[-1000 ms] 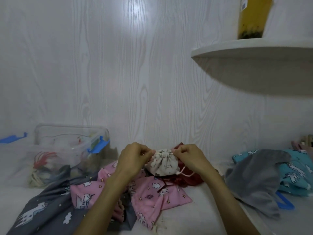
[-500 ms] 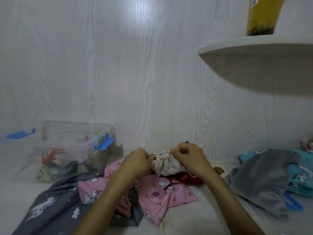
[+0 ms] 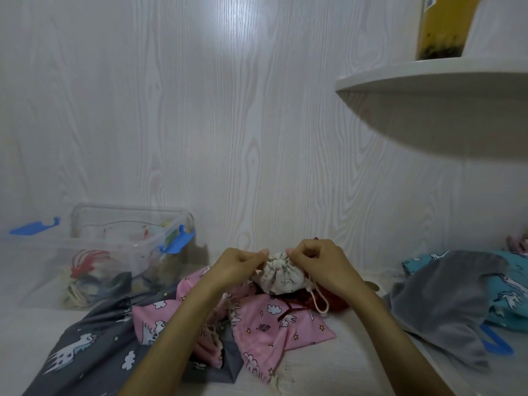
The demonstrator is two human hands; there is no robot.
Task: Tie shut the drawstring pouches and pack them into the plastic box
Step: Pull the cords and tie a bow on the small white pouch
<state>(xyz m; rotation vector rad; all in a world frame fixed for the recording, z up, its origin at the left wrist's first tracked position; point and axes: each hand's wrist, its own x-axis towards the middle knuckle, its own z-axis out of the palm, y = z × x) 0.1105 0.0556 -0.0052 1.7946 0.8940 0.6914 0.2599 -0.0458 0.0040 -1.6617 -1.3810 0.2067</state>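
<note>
A small white printed drawstring pouch (image 3: pixel 281 277) stands bunched at its neck in the middle of the surface. My left hand (image 3: pixel 238 265) pinches the cord at the left of its neck and my right hand (image 3: pixel 320 265) pinches the cord at the right. A pale cord loop (image 3: pixel 320 302) hangs below my right hand. Under the pouch lie pink unicorn pouches (image 3: pixel 268 324) and a dark red pouch (image 3: pixel 337 302). The clear plastic box (image 3: pixel 120 252) with blue latches stands at the left, with pouches inside.
A grey unicorn-print pouch (image 3: pixel 85 344) lies front left. Grey cloth (image 3: pixel 445 304) and a teal unicorn pouch (image 3: pixel 511 284) lie at the right, over a blue-latched lid. A white shelf (image 3: pixel 434 81) juts out overhead at the right, carrying a yellow container (image 3: pixel 445 27).
Both hands have stayed at the white pouch's neck, working the cord; the neck looks drawn tighter. The view has shifted slightly, the scene sliding right.
</note>
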